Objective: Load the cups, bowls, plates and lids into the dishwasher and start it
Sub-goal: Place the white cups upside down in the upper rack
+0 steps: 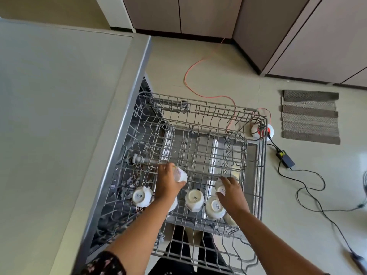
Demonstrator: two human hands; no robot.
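Far left is the pale countertop (59, 116), and beside it the dishwasher's wire rack (218, 114) stands pulled out over the open door. A row of white cups sits bottoms-up along the rack's near edge. The leftmost cup (142, 196) is close to the near-left corner, and the next one is mostly hidden under the left forearm. The left hand (168, 181) has its fingers wrapped round a tilted cup (180, 174), held on its side just above the tines behind that row and not yet seated. To its right are the middle cup (194, 197) and a wider cup (215, 207), very close together; I cannot tell whether they touch. The right hand (231, 193) lies over the end cup (220, 187) toward the rack's right edge, thumb and fingers pinching its sides. No bowls, plates or lids are in view, so the load looks far from finished. The main risk is probably the tilted cup. If it is let go before its mouth turns down over a tine, it could roll, knock the middle cup and chip, or end mouth-up and collect water. With both hands busy, neither is free to catch a slip. Crowding the near edge may also leave cups rattling together. On the floor past the far-right corner, an orange cable (190, 66) is a tripping hazard.
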